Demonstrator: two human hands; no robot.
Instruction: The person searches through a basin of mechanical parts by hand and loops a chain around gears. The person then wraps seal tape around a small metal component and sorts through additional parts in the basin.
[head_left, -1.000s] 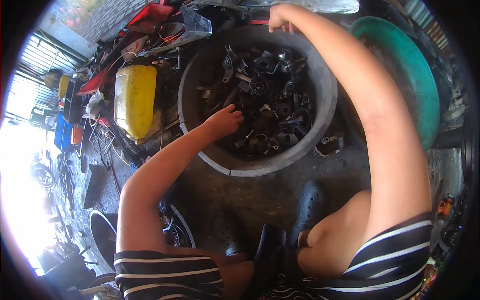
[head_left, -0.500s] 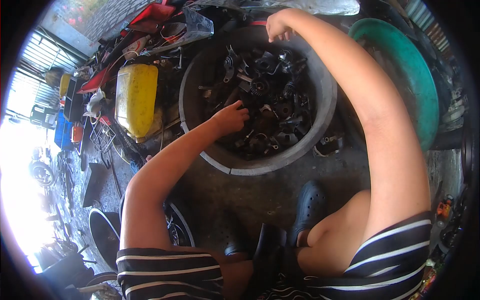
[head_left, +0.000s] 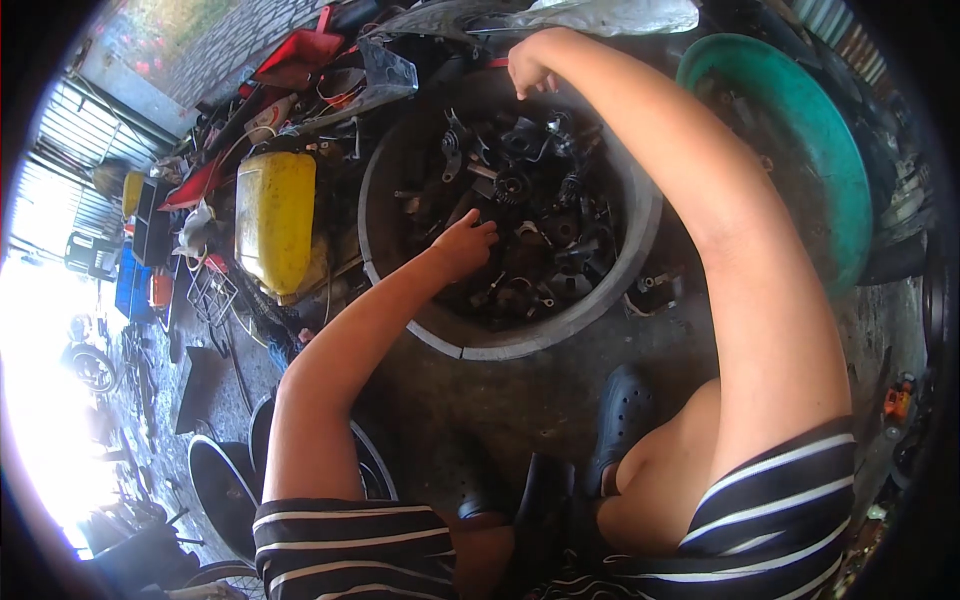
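Metal parts [head_left: 512,187] heaped in the grey tub [head_left: 500,350], upper centre of the frame. Yellow jerrycan [head_left: 275,225] at left. Left hand [head_left: 465,247] over the parts, fingers loosely bent; right hand [head_left: 531,66] near the far rim, fingers curled; any grip unclear for both. Green basin [head_left: 838,150], upper right.

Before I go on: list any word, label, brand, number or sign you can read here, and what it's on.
No text can be read in this view.
Red-and-white piece: possible marking, too small and blurred to read.
Orange item at the right edge: too small to tell if it has a label.
Yellow jug, tub, green basin: no legible lettering.
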